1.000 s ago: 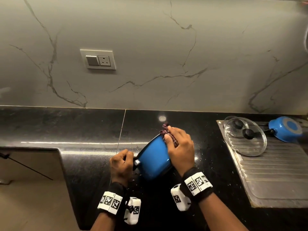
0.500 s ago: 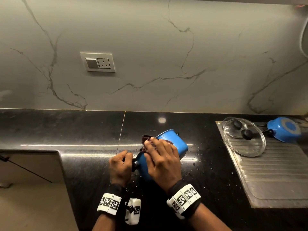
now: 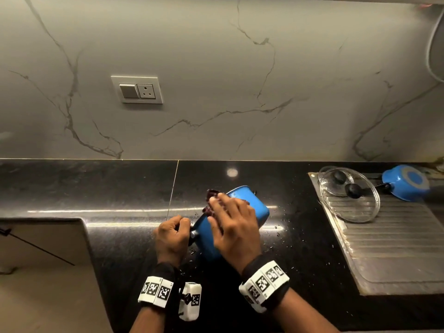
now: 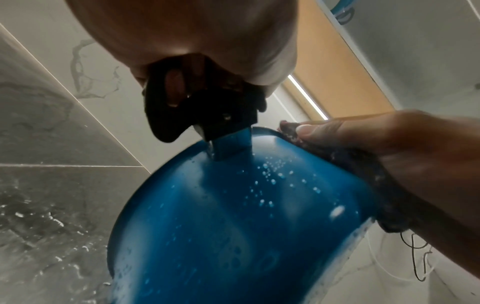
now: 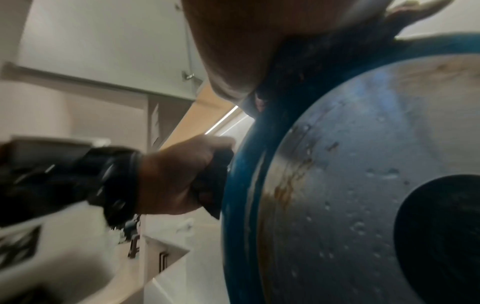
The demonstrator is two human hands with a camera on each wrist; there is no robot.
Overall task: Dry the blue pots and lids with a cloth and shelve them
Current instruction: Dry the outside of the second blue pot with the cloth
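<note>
A blue pot [image 3: 252,210] is held tilted on its side just above the black counter [image 3: 120,188], mouth toward the back. My left hand [image 3: 173,234] grips its black handle [image 4: 197,111]. My right hand [image 3: 230,224] lies flat on the pot's upper wall, fingers spread, pressing a dark maroon cloth [image 3: 211,200] against it near the rim. Water drops dot the pot wall [image 4: 233,216]. The right wrist view shows the pot's grey, stained base [image 5: 363,164]. A second blue pot [image 3: 406,182] lies upside down at the far right beside two glass lids [image 3: 360,205].
A ribbed steel drainboard [image 3: 396,248] at the right bears the lids and the second pot. Water drops are scattered on the counter around the held pot. A marble backsplash with a switch and socket plate [image 3: 137,90] rises behind. The counter edge drops away at the lower left.
The pot has been turned so its mouth faces the back right. My right hand has slid with the cloth from the rim across the pot's wall toward the handle side. The left hand stayed on the handle.
</note>
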